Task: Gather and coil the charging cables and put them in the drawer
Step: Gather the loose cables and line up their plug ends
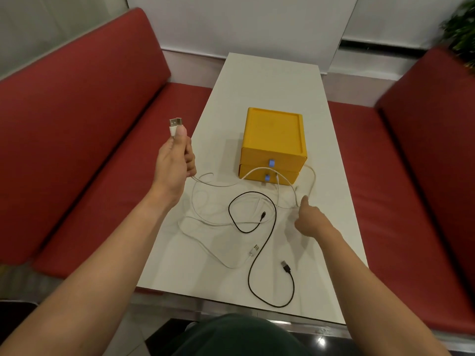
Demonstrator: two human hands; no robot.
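My left hand (174, 160) is raised over the table's left edge and grips the USB plug end (174, 127) of a white cable; the cable runs from it across the table past the yellow two-drawer box (273, 140). Both drawers, with blue pull tabs, look closed. My right hand (309, 218) reaches down to the white cable near the box's right front corner, fingers curled around it. A second white cable (221, 255) lies in loose loops on the table. A black cable (259, 253) snakes from the middle toward the near edge.
The white table (272, 78) is narrow, with red benches on the left (77, 140) and right (411, 176). A green plant (460, 29) shows at the top right. My dark-clad lap (236, 335) is just below the near table edge.
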